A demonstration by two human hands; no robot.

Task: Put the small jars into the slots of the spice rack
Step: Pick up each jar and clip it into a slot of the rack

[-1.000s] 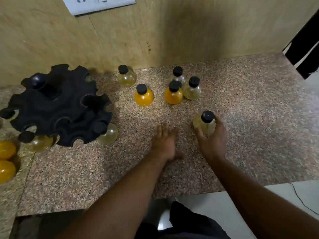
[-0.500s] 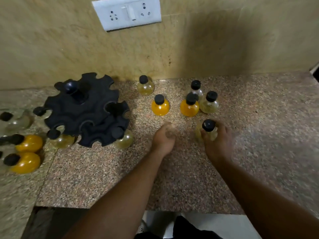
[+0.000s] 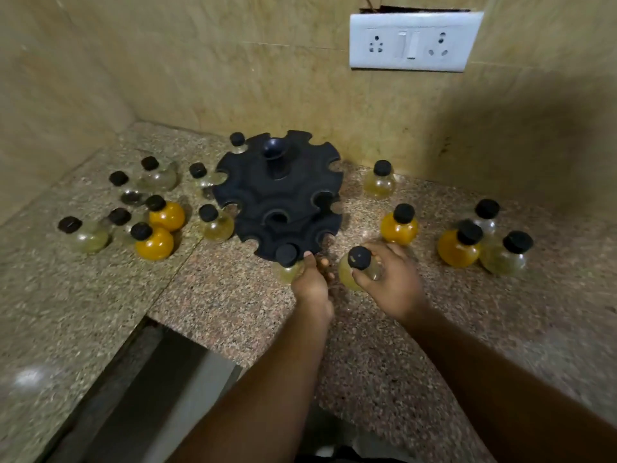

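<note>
Right hand gripped a pale jar right of the rack, left hand loose-fingered, touching its near rim; next move probably needed the neck slid into an empty slot.

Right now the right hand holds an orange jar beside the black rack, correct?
No. The head view shows the jar in the right hand is pale yellow, not orange; it is indeed beside the black rack.

a speckled granite counter meets beige tiled walls in a corner — a white socket plate (two outlets, one switch) sits high up.
</note>
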